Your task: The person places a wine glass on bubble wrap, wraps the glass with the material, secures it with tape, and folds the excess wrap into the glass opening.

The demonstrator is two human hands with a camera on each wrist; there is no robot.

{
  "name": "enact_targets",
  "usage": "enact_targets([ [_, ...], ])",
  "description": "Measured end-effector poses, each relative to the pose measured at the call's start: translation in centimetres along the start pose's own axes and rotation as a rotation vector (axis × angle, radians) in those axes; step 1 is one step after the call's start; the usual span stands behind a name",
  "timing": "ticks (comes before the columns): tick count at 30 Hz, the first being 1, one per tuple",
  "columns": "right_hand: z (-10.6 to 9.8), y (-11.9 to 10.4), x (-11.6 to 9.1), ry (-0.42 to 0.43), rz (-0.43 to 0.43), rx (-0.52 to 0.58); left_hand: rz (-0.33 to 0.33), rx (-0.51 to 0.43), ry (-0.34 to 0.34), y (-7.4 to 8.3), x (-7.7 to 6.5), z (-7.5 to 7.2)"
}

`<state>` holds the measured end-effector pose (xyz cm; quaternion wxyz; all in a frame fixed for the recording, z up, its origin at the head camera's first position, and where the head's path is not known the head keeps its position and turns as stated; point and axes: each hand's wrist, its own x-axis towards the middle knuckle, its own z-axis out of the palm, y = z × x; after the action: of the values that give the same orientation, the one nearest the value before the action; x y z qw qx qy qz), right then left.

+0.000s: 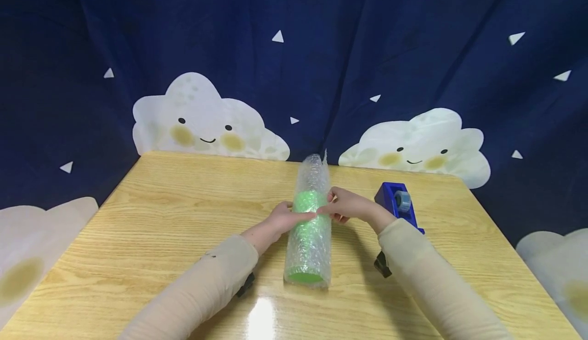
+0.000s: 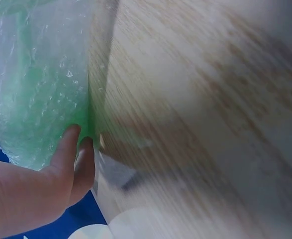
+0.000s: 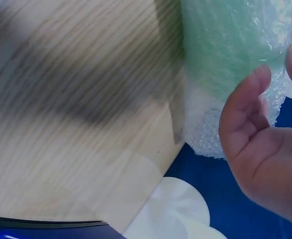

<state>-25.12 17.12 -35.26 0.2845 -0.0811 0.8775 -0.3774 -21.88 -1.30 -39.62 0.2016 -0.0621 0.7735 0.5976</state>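
Note:
A green cylinder (image 1: 306,277) lies lengthwise on the wooden table, rolled up in clear bubble wrap (image 1: 314,171) that runs past its far end. My left hand (image 1: 281,219) holds the bundle from the left, thumb laid across the top; in the left wrist view its fingers (image 2: 85,162) rest against the side, low by the table. From the right, my right hand (image 1: 351,204) holds the wrap, with its thumb close to the left thumb. Its other fingers (image 3: 243,107) are bent beside the bundle in the right wrist view.
A blue tape dispenser (image 1: 388,193) carrying a roll of clear tape (image 1: 403,201) stands right of the bundle, partly behind my right forearm. Dark wrist devices (image 1: 382,264) show under both sleeves. Behind the table's far edge hangs a navy curtain (image 1: 312,64) with clouds.

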Motion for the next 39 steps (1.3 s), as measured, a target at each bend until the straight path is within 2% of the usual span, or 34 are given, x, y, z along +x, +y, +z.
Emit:
enact_targets([
  [5,-0.6,0.7,-0.1,-0.047,-0.007,0.063,0.000,0.014,0.001,-0.1,0.1,0.0],
  [9,-0.5,1.7,-0.1,-0.072,0.086,0.063,0.003,0.012,-0.008,-0.2,0.1,-0.2],
  [12,-0.2,2.5,-0.1,-0.125,0.138,0.088,0.012,0.014,-0.015,-0.2,0.1,-0.3],
  [16,0.2,3.1,-0.1,-0.207,0.067,0.165,0.016,0.008,-0.030,0.0,0.0,-0.6],
  [18,0.4,3.2,-0.1,-0.218,0.019,0.193,0.011,-0.001,-0.044,0.0,-0.1,-0.8],
  [24,0.8,3.0,-0.5,-0.170,-0.019,0.220,-0.011,-0.002,-0.088,0.0,-0.5,-1.3],
  [29,1.5,2.8,-0.8,-0.085,-0.003,0.250,-0.004,0.011,-0.080,-0.1,-0.6,-1.6],
  [36,2.2,2.6,-1.6,-0.112,-0.022,0.278,0.027,0.007,-0.079,0.0,-0.7,-1.5],
  [39,2.4,2.6,-1.7,-0.084,-0.031,0.274,0.056,0.013,-0.077,0.0,-0.8,-1.6],
])
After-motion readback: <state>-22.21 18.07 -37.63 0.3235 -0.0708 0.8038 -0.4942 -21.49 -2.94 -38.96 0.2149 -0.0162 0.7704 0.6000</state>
